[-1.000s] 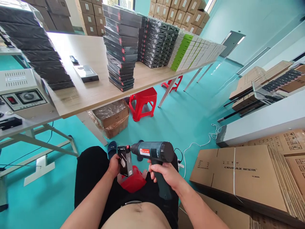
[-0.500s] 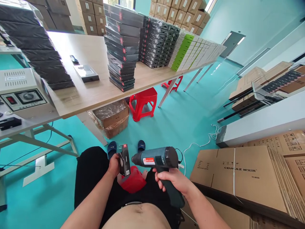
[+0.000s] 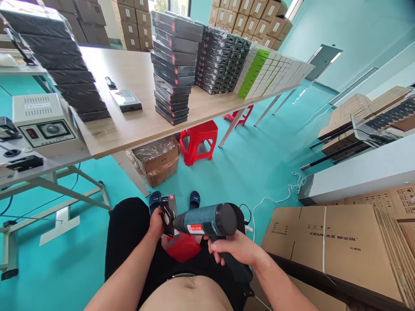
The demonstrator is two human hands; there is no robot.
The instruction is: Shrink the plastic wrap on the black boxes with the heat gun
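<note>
My left hand [image 3: 156, 223] grips a small black product box [image 3: 168, 211] by its left side, holding it between my knees. The box has a red mark at its top corner and stands nearly upright. In my right hand [image 3: 231, 248] is a heat gun [image 3: 202, 220] with a dark blue-green body and a red and white label. Its nozzle points left at the box and overlaps its right edge in view; whether they touch I cannot tell. Below the box shows the red stool seat [image 3: 182, 248] between my thighs.
A wooden table [image 3: 136, 129] bears a tall stack of black boxes [image 3: 177, 69], wrapped stacks and white boxes. At left stands a beige machine [image 3: 48, 125] with a dial. Red stools [image 3: 199, 142] and an open carton [image 3: 158, 162] are under the table. Flattened cartons [image 3: 304, 242] lie at right.
The heat gun has moved left and slightly down, bringing its nozzle up to the box. The box has turned a little in my left hand. The camera view has shifted slightly left.
</note>
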